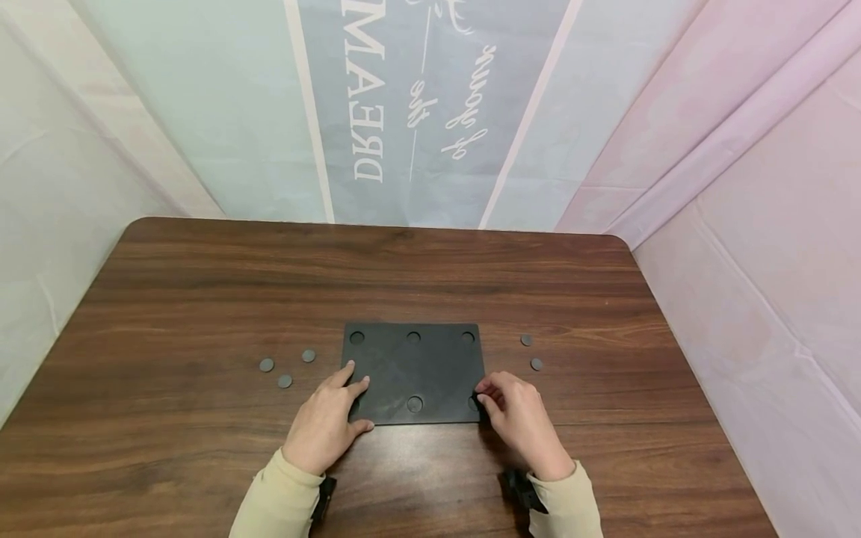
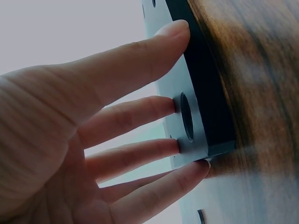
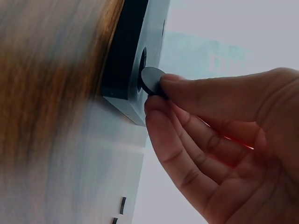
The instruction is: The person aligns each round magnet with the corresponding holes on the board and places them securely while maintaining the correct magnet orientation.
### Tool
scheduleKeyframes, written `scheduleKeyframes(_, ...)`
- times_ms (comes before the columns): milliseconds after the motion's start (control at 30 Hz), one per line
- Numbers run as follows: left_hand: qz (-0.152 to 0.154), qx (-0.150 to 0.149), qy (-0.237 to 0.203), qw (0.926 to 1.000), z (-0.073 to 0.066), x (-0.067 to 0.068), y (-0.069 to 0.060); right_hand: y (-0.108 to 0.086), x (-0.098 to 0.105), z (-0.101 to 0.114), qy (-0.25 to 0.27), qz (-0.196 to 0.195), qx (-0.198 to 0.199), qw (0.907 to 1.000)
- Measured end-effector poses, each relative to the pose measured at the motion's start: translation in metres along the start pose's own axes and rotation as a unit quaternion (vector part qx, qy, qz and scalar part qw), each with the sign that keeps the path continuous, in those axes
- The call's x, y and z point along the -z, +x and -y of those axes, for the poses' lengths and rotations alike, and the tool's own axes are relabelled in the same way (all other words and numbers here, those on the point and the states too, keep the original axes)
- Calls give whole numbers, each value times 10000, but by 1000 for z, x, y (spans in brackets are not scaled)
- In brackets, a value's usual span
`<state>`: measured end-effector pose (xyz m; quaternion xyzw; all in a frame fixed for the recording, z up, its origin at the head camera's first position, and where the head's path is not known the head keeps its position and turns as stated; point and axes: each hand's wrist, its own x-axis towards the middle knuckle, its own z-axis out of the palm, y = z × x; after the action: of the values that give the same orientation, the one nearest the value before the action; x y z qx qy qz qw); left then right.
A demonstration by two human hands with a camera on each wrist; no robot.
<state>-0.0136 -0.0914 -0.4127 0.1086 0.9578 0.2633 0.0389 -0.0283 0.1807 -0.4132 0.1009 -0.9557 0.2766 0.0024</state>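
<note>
A black rectangular board (image 1: 417,370) with round recesses along its far and near edges lies flat on the table. The left hand (image 1: 326,422) rests on its left end, fingers spread; in the left wrist view the thumb (image 2: 173,35) touches the near edge, and fingertips lie around an empty round recess (image 2: 187,116). At the near right corner, the right hand (image 1: 518,415) pinches a small dark disc (image 3: 152,80) between thumb and fingers. The right wrist view shows this disc tilted at the mouth of a corner recess (image 3: 142,70).
Three grey discs lie left of the board, one of them a disc (image 1: 267,365) farthest out. Two more, including a disc (image 1: 536,364), lie to its right. The brown wooden table (image 1: 377,276) ends at a printed cloth backdrop (image 1: 430,112), with cloth walls on both sides.
</note>
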Motion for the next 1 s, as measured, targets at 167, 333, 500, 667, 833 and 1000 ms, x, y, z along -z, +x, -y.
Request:
scheduleKeyframes(167, -25, -10, 37, 10000, 1, -2, 1, 0, -1, -1, 19, -30, 54, 10000)
scheduleKeyframes(333, -14, -1, 37, 10000, 1, -2, 1, -1, -2, -1, 9, -85, 124, 9999)
scheduleKeyframes(500, 0, 4, 2, 10000, 1, -2, 2, -1, -2, -2, 63, -80, 103, 9999)
scheduleKeyframes(667, 3, 2, 6, 10000, 0, -1, 2, 0, -3, -2, 114, 10, 52, 9999)
scheduleKeyframes(833, -14, -17, 19, 10000, 0, -1, 1, 0, -4, -2, 94, 52, 53, 9999)
scheduleKeyframes(1000, -25, -20, 29, 10000, 0, -1, 1, 0, -6, -3, 40, 14, 95, 9999)
